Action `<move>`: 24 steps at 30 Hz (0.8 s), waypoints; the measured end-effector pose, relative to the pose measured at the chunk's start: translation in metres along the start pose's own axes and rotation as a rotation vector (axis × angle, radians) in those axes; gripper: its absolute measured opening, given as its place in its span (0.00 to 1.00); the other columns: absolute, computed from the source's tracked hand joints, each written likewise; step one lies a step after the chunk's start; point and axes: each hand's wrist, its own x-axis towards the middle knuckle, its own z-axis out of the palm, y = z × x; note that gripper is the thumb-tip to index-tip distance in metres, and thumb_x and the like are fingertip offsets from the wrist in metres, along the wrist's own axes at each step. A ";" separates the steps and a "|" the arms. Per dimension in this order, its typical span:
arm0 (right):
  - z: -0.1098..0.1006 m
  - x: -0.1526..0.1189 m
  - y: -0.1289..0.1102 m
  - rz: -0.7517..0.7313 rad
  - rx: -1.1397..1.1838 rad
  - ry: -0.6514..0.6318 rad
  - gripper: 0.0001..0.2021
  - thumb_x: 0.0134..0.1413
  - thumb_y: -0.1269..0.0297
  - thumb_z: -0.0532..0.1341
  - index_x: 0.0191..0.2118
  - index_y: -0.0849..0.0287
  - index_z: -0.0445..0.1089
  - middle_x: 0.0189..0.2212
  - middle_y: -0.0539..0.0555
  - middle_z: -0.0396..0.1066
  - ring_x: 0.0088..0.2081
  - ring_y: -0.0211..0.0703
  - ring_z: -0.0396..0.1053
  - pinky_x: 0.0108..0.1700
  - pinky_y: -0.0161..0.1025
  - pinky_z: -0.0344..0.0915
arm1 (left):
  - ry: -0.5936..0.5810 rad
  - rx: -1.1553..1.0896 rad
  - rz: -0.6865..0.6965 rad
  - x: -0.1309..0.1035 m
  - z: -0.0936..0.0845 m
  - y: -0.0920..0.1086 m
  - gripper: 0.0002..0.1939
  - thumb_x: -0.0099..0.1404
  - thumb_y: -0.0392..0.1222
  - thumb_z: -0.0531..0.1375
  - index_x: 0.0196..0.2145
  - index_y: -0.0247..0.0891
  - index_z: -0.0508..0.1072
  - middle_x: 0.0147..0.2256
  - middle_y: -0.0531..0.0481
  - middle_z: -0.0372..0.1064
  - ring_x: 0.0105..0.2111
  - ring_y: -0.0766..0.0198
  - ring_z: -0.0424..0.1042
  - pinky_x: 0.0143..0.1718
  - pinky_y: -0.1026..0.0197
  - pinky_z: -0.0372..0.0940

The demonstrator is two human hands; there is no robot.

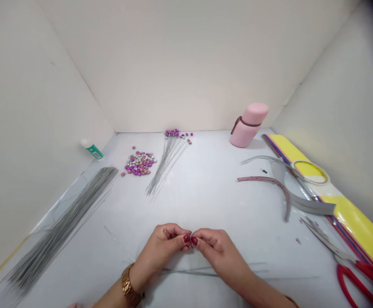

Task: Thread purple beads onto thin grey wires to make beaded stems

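My left hand (170,241) and my right hand (213,248) meet at the front middle of the table, thumbs and fingertips pinched together. Whatever sits between the fingertips is too small and covered to name. Under my wrists lie a few loose grey wires (202,273). Farther back is a heap of small purple, pink and silver folded stars (139,163). To its right, a fan of thin wires (162,169) has purple stars (172,133) at its far ends.
A thick bundle of grey wires (67,226) lies at left, near a green-and-white glue stick (93,149). A pink bottle (249,126) stands at the back. On the right are curved paper strips (270,180), a tape roll (311,172), yellow sheets (355,218) and red-handled scissors (343,265).
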 end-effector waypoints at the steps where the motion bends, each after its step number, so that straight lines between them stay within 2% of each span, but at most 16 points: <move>1: 0.001 -0.002 0.002 -0.088 -0.126 0.037 0.14 0.57 0.68 0.47 0.31 0.61 0.69 0.21 0.51 0.66 0.22 0.36 0.61 0.26 0.32 0.55 | 0.010 -0.005 -0.005 0.001 0.000 0.000 0.07 0.51 0.38 0.62 0.22 0.30 0.73 0.18 0.52 0.67 0.21 0.71 0.63 0.27 0.68 0.57; 4: 0.005 -0.006 0.010 -0.265 -0.439 0.118 0.15 0.54 0.70 0.46 0.32 0.65 0.69 0.21 0.56 0.67 0.23 0.41 0.62 0.28 0.37 0.56 | 0.026 -0.033 -0.007 0.002 0.001 0.001 0.07 0.52 0.38 0.61 0.22 0.30 0.72 0.18 0.53 0.66 0.21 0.72 0.62 0.27 0.68 0.57; 6: 0.006 -0.006 0.011 -0.284 -0.481 0.129 0.15 0.54 0.70 0.46 0.33 0.65 0.69 0.20 0.56 0.67 0.23 0.42 0.63 0.28 0.38 0.57 | 0.024 -0.049 0.000 0.002 0.002 0.001 0.06 0.53 0.37 0.61 0.22 0.31 0.72 0.18 0.53 0.66 0.21 0.72 0.62 0.28 0.68 0.57; 9: 0.002 -0.001 0.003 -0.204 -0.302 0.080 0.14 0.57 0.70 0.46 0.33 0.62 0.69 0.23 0.53 0.69 0.25 0.38 0.65 0.29 0.33 0.60 | 0.015 -0.062 -0.004 0.001 0.001 0.001 0.06 0.53 0.37 0.61 0.23 0.30 0.72 0.19 0.52 0.67 0.22 0.72 0.63 0.28 0.69 0.57; 13: -0.004 0.007 -0.011 -0.044 0.166 -0.017 0.14 0.58 0.68 0.46 0.32 0.60 0.69 0.26 0.51 0.70 0.29 0.36 0.66 0.35 0.32 0.62 | -0.017 -0.175 -0.020 0.000 0.000 0.001 0.07 0.54 0.38 0.61 0.25 0.29 0.72 0.23 0.50 0.68 0.21 0.74 0.62 0.26 0.72 0.58; 15: -0.007 0.007 -0.012 -0.019 0.181 -0.022 0.14 0.58 0.66 0.46 0.33 0.60 0.69 0.25 0.50 0.70 0.28 0.36 0.66 0.34 0.32 0.62 | -0.022 -0.242 -0.028 0.001 -0.001 0.000 0.07 0.54 0.37 0.60 0.26 0.29 0.72 0.23 0.50 0.68 0.21 0.75 0.62 0.25 0.73 0.59; 18: -0.013 0.004 -0.005 -0.066 -0.122 0.085 0.12 0.58 0.66 0.48 0.33 0.58 0.68 0.24 0.49 0.69 0.25 0.35 0.64 0.29 0.31 0.60 | -0.008 -0.338 -0.047 0.002 -0.006 -0.001 0.06 0.55 0.36 0.60 0.28 0.28 0.72 0.23 0.50 0.68 0.21 0.76 0.64 0.26 0.74 0.60; 21: -0.019 0.005 0.005 -0.169 -0.465 0.199 0.10 0.57 0.69 0.49 0.33 0.57 0.67 0.26 0.48 0.69 0.27 0.36 0.65 0.31 0.32 0.59 | -0.045 -0.454 -0.094 0.003 -0.010 -0.001 0.05 0.56 0.34 0.60 0.30 0.28 0.72 0.24 0.50 0.68 0.21 0.76 0.65 0.26 0.75 0.62; 24: -0.023 0.011 0.013 -0.180 -0.574 0.246 0.10 0.56 0.71 0.50 0.32 0.56 0.68 0.26 0.50 0.67 0.29 0.38 0.64 0.32 0.34 0.59 | -0.098 -0.536 -0.134 0.002 -0.012 -0.001 0.04 0.56 0.33 0.59 0.29 0.29 0.72 0.24 0.50 0.68 0.21 0.76 0.66 0.26 0.75 0.64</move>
